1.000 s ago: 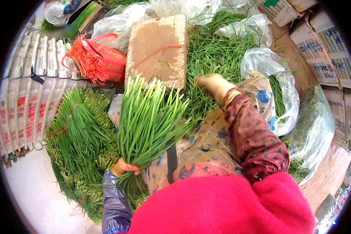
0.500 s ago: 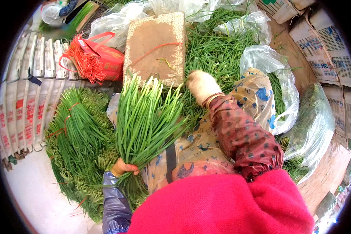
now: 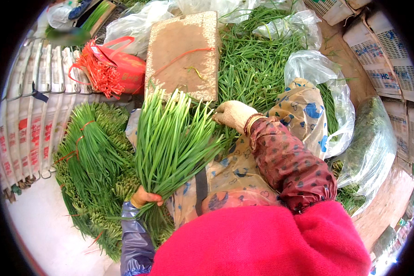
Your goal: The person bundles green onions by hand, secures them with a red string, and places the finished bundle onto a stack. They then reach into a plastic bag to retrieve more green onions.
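Note:
My left hand (image 3: 147, 197) is closed round the lower part of a thick bunch of garlic chives (image 3: 172, 142), whose pale cut ends fan out upward and away from me. My right hand (image 3: 234, 115), in a cream knitted glove, hovers by the right side of those ends. Its fingers are bent together toward the bunch; what they pinch, if anything, is too small to tell. Beyond the right hand spreads a loose heap of green chives (image 3: 257, 69). A worn brown board (image 3: 184, 60) with a patterned border lies ahead of the bunch, a red tie across it.
Tied chive bundles (image 3: 94, 147) are piled at my left. A red bag (image 3: 126, 69) with many red ties (image 3: 103, 76) stands beside the board. Clear plastic bags (image 3: 303, 69) edge the heap, and white crates (image 3: 382, 55) stand at the right. A patterned apron (image 3: 239, 175) covers my lap.
My right hand has drawn back from the loose heap toward me and slightly left, its fingers turning to the bunch. The left hand keeps its hold, almost still.

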Demonstrator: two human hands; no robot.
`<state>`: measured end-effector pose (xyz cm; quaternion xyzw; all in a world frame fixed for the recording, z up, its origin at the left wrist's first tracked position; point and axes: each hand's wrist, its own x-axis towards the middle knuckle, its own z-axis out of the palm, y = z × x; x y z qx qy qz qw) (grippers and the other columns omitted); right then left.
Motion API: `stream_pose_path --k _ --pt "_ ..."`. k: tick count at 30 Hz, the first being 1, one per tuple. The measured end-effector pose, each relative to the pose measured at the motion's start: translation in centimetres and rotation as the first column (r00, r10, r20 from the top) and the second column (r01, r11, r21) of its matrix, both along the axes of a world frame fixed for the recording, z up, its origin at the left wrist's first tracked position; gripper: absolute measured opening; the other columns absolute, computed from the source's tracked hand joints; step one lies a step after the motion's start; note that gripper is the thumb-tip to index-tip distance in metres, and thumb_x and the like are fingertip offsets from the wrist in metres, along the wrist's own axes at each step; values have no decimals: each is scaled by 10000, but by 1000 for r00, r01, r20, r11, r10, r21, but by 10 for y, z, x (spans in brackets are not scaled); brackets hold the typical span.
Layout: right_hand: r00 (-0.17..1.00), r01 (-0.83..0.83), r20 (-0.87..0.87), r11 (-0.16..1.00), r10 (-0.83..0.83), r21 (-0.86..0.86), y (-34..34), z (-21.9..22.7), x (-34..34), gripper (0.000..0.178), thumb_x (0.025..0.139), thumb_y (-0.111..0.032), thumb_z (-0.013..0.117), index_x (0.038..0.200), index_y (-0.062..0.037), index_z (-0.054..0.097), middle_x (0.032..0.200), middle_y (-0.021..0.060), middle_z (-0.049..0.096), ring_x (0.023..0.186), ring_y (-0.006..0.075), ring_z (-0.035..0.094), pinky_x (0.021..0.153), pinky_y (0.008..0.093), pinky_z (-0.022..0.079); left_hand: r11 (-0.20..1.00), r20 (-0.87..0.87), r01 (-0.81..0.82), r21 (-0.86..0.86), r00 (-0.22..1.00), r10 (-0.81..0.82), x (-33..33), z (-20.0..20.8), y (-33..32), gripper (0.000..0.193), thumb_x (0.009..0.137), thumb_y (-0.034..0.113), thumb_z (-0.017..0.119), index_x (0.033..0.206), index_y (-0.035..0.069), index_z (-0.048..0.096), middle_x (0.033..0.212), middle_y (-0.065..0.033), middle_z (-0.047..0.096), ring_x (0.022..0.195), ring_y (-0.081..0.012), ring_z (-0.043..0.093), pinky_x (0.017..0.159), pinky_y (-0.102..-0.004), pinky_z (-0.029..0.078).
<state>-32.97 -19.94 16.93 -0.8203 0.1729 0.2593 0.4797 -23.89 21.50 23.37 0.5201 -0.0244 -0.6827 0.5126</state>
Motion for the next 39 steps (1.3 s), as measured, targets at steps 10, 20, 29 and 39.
stream_pose_path --k 10,20,29,39 --pt "974 211 -43 959 -223 -191 -34 -9 -6 465 943 -412 494 891 0 703 886 160 712 829 292 680 813 380 519 998 5 -5 -67 1000 6 -1 -9 3 656 753 123 781 1303 -22 454 966 -181 621 582 -225 566 467 -336 457" --pt "993 -54 105 998 51 18 18 0 3 364 863 -294 535 987 13 688 838 157 706 801 264 687 779 351 529 1000 -12 -31 6 999 31 -3 -5 1 636 731 86 765 1286 -13 472 988 -185 621 616 -230 572 486 -338 468" --pt "991 132 82 805 -103 -579 -74 -12 -8 339 841 -237 576 1119 -61 657 1098 190 659 1000 361 633 893 415 498 998 23 -46 -46 999 47 -3 -7 5 604 758 67 756 1283 -11 468 954 -190 628 560 -246 568 459 -356 451" --pt "933 -333 -136 943 333 20 12 -16 1 968 698 -126 755 1515 -230 245 1354 207 513 1094 333 602 893 391 524 1000 26 -2 -28 1000 3 -2 -6 6 614 761 57 751 1292 -23 451 913 -180 634 536 -243 569 458 -360 456"
